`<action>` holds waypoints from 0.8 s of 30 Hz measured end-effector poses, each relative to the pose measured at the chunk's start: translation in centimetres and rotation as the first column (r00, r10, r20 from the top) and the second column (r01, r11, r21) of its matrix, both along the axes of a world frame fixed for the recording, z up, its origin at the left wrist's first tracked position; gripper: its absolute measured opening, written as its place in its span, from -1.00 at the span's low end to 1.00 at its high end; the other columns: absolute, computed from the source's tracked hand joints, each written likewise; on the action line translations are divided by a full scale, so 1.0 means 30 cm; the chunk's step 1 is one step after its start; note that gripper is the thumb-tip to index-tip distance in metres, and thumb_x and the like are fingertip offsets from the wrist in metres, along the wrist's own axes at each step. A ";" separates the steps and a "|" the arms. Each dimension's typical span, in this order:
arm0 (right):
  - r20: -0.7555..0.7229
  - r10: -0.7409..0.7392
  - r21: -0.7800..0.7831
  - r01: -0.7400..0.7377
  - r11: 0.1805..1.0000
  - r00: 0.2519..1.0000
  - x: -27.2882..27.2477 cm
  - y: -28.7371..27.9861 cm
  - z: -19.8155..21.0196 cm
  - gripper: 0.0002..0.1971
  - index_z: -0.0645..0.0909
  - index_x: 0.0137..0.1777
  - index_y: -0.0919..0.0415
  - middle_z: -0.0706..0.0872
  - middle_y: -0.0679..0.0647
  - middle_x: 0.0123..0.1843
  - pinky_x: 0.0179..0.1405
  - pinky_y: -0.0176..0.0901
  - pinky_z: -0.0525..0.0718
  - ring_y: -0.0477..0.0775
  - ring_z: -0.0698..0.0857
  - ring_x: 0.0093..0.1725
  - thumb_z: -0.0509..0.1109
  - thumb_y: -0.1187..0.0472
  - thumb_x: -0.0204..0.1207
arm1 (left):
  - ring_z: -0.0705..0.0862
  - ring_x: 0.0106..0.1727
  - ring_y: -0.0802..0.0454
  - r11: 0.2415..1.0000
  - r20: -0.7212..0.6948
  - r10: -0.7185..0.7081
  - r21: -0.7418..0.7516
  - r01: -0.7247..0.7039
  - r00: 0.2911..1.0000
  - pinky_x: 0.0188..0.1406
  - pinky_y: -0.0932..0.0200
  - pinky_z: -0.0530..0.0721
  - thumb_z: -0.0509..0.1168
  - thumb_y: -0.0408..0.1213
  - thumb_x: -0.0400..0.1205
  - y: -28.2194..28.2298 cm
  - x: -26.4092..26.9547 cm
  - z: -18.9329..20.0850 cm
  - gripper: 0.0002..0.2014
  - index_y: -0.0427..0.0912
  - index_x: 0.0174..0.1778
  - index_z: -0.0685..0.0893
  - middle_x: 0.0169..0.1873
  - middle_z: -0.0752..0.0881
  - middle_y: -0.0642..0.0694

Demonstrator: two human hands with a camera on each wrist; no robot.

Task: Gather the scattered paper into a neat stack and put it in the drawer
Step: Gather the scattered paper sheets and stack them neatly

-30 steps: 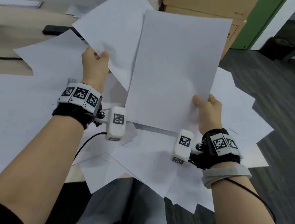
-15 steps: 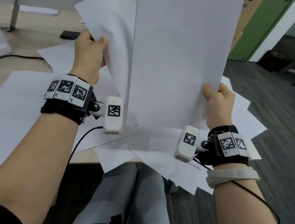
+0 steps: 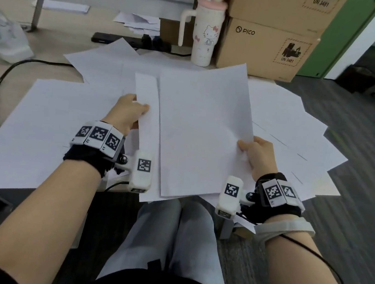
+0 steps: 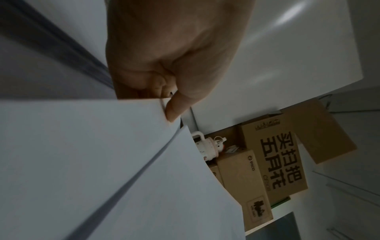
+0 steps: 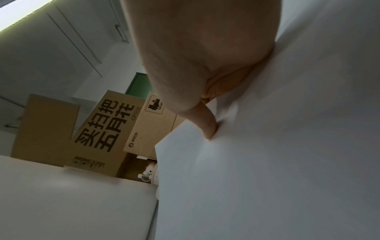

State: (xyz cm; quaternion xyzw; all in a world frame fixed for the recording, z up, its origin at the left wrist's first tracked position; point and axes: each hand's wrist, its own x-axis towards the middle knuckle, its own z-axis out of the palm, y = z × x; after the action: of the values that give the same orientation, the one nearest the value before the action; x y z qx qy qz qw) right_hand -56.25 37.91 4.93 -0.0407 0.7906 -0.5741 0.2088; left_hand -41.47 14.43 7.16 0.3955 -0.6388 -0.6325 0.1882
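Loose paper on desk (image 3: 54, 68); two sheets in hand.
Sheets (image 3: 38, 135) cover the desk; lifted sheets, upright a moment ago, now lowered over it: right hand (image 3: 260, 155) pinches one (image 3: 202, 132), left hand (image 3: 126, 114) another (image 3: 145, 97), unaligned. Drawer unseen.

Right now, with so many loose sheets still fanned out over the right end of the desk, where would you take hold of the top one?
Probably at a free corner of the fanned sheets that juts past the desk edge, coming from the right. The corners overhang with nothing under them, so a thumb and fingers can pinch one without prying. Both hands are busy: the left hand and right hand each pinch held paper.
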 end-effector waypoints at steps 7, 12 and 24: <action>-0.051 0.046 0.087 -0.041 0.995 0.998 0.039 -0.010 -0.050 -0.86 0.40 -0.36 0.29 0.43 0.17 -0.36 -0.25 -0.08 0.36 0.09 0.41 -0.31 0.25 0.44 0.37 | 0.64 0.16 -0.14 0.990 0.098 -0.136 0.057 0.131 0.986 0.14 0.00 0.58 0.16 -0.48 0.71 0.067 0.043 -0.074 -0.70 -0.30 0.36 0.55 0.21 0.66 -0.20; -0.126 0.087 0.160 -0.066 0.985 0.988 0.066 -0.033 -0.038 -0.66 0.28 -0.49 0.15 0.37 0.01 -0.49 -0.50 -0.24 0.26 0.02 0.34 -0.48 0.21 0.45 0.45 | 0.62 0.16 -0.04 0.993 0.045 -0.113 0.039 0.111 0.993 0.17 0.09 0.55 0.22 -0.42 0.70 0.127 0.043 -0.080 -0.64 -0.25 0.44 0.49 0.24 0.65 -0.12; -0.075 0.095 -0.274 -0.112 0.955 0.993 0.047 -0.001 0.069 -0.78 0.60 0.16 0.28 0.75 0.14 0.08 -0.05 -0.13 0.70 0.10 0.73 0.00 0.21 0.41 0.60 | 0.71 -0.18 0.29 0.979 -0.381 -0.039 -0.201 -0.041 0.924 -0.13 0.37 0.68 0.30 -0.41 0.66 0.178 0.038 0.096 -0.90 -0.12 0.01 0.63 -0.17 0.72 0.10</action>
State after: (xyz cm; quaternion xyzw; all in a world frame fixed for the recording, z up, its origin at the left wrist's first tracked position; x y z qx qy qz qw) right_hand -54.83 37.87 7.01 -0.1283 0.7052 -0.6660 0.2068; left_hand -40.34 19.79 10.04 0.2433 -0.6514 -0.6280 0.3494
